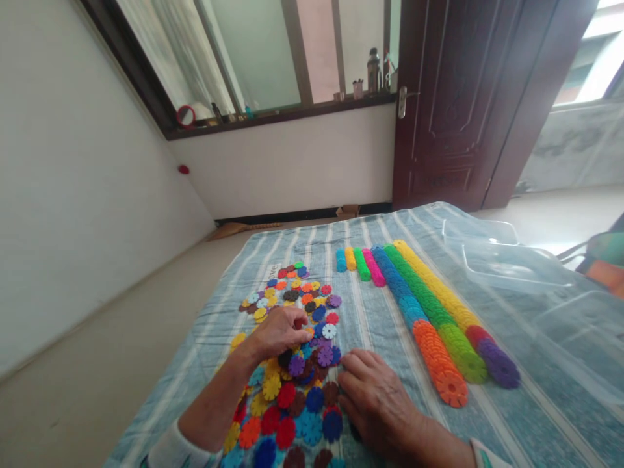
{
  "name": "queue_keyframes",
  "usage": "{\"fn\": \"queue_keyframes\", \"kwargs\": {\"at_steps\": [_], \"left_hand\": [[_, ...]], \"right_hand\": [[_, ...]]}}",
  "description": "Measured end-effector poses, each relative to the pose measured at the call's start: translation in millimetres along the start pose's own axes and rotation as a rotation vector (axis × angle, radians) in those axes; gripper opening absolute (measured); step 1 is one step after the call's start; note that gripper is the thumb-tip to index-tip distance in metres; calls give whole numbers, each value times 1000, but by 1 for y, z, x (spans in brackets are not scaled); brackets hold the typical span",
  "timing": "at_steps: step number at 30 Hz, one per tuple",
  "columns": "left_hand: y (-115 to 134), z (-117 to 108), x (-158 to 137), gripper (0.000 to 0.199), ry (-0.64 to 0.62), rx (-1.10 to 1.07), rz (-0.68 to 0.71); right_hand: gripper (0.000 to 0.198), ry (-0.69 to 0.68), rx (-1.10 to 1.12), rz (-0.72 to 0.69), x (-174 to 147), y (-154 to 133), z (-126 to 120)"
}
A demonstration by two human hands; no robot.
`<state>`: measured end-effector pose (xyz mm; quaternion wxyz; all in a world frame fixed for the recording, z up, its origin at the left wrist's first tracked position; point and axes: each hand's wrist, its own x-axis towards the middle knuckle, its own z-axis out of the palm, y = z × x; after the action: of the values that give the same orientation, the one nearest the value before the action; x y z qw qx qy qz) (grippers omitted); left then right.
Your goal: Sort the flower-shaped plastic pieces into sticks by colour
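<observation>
Loose flower-shaped plastic discs [272, 387] in many colours lie in a long pile on a striped bed sheet [336, 237]. Over the middle of this pile, my left hand [280, 333] has its thumb and forefinger closed around the edge of a small orange disc [309, 333]. My right hand [373, 393] rests at the pile's right edge, its fingers curled down. What lies under those fingers is mostly hidden; a dark disc [355, 431] peeks out below them. White discs [329, 331] and purple discs [325, 355] lie between both hands.
To the right, overlapping discs form long rows: orange-blue [431, 354], green [433, 302] and yellow-purple [448, 299]. Shorter rows [361, 263] stand beside them. Clear plastic containers [517, 263] sit at the far right. Beyond the bed are a door [453, 104] and a window ledge [292, 117].
</observation>
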<state>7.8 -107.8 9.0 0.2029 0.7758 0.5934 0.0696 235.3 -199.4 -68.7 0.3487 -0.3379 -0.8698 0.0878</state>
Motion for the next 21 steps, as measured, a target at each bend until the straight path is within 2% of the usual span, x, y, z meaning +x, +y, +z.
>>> {"fn": "queue_keyframes", "kwargs": {"at_steps": [14,21], "left_hand": [[-4,4,-3,21,-3,-87,-25],[-1,-6,-3,22,-111,-295,-51]], "right_hand": [[13,-58,-72,10,0,2,5],[13,-55,-73,4,2,2,5]]}}
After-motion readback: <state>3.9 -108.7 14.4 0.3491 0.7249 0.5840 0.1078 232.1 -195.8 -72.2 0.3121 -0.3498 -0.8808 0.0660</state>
